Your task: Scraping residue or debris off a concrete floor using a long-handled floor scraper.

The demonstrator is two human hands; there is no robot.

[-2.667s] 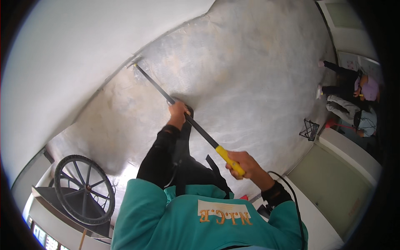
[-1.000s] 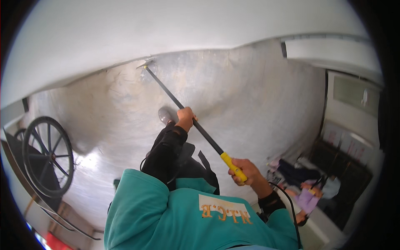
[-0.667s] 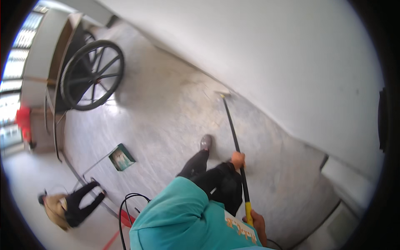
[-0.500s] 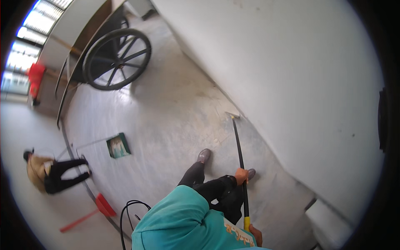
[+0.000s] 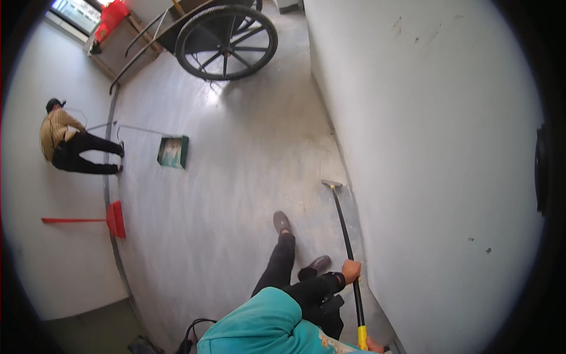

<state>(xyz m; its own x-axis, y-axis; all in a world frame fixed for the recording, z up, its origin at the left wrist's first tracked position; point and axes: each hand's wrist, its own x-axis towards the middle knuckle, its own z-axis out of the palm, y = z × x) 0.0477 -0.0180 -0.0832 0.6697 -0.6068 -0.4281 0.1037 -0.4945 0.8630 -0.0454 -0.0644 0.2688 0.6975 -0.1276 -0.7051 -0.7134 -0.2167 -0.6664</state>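
My left hand (image 5: 351,271), at the end of a black sleeve, is wrapped round the black pole of a long-handled scraper (image 5: 344,227). Lower down, at the yellow grip, my right hand (image 5: 374,345) closes on the same handle; the bottom edge of the view partly cuts it off. The scraper's flat, narrow blade (image 5: 332,184) rests on the floor close to the foot of the white wall at right. Pale scrapings and dust mark the floor near the blade.
A two-wheeled cart (image 5: 227,53) stands ahead. Left of centre is a green long-handled dustpan (image 5: 173,152). A red dustpan (image 5: 116,219) leans at the left wall, near a co-worker (image 5: 76,138) holding a thin pole. The white wall (image 5: 436,147) borders my right side.
The view has turned, so the cart and co-worker sit higher and farther right or left edges differ. My feet have shifted in a step. Both hands keep their hold on the scraper.
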